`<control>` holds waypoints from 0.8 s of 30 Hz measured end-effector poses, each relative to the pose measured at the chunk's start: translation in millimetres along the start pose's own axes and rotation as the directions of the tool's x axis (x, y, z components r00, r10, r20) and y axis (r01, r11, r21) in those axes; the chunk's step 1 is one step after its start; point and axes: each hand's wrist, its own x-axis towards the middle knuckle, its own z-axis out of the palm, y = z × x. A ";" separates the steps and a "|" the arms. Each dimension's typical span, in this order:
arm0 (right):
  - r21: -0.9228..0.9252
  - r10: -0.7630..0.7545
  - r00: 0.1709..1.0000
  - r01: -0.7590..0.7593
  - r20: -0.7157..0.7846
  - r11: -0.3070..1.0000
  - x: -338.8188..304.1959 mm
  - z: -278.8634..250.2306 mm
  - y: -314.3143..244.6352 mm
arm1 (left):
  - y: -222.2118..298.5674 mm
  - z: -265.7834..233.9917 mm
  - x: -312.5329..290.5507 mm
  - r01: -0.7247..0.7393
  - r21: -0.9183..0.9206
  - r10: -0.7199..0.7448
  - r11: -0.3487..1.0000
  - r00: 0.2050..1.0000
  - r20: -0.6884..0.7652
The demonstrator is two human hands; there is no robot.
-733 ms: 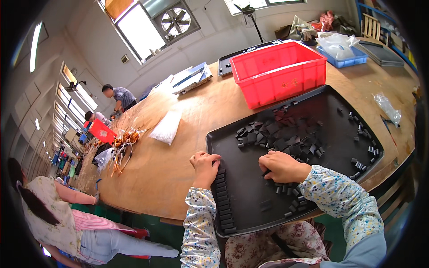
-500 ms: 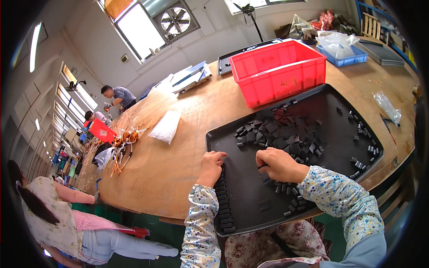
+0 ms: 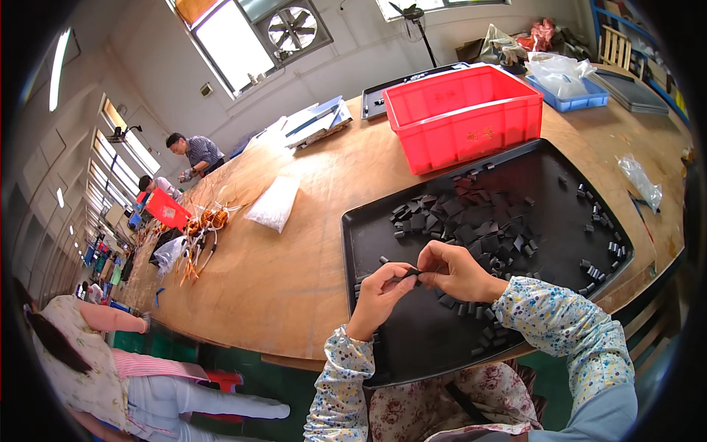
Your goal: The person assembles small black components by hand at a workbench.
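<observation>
Above the black tray (image 3: 412, 335), strewn with loose black pieces (image 3: 465, 234), the left hand (image 3: 379, 293) and right hand (image 3: 462, 272) met, their fingers pinching a small black piece (image 3: 414, 273), mostly hidden. The blue bin (image 3: 578, 103) held a plastic bag (image 3: 561, 75); the left hand obscured the tray's left side.

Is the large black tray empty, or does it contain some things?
Not empty. Small black pieces lie heaped near the middle of the black tray; more are scattered toward its right side.
</observation>
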 end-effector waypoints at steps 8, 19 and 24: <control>-0.682 -0.259 0.942 0.333 0.213 0.651 32.1 7.6 33.8 | 5.7 -13.8 -20.4 0.004 -0.383 -0.077 0.924 0.981 -0.176; -0.838 -0.227 0.922 0.381 0.314 0.390 41.9 26.3 32.8 | 3.9 -8.7 -27.0 0.078 -0.258 -0.113 0.963 0.986 -0.122; -0.812 -0.171 0.958 0.287 0.231 0.509 22.3 3.2 18.7 | -4.9 -11.9 -25.2 0.121 -0.226 -0.136 0.967 0.989 -0.051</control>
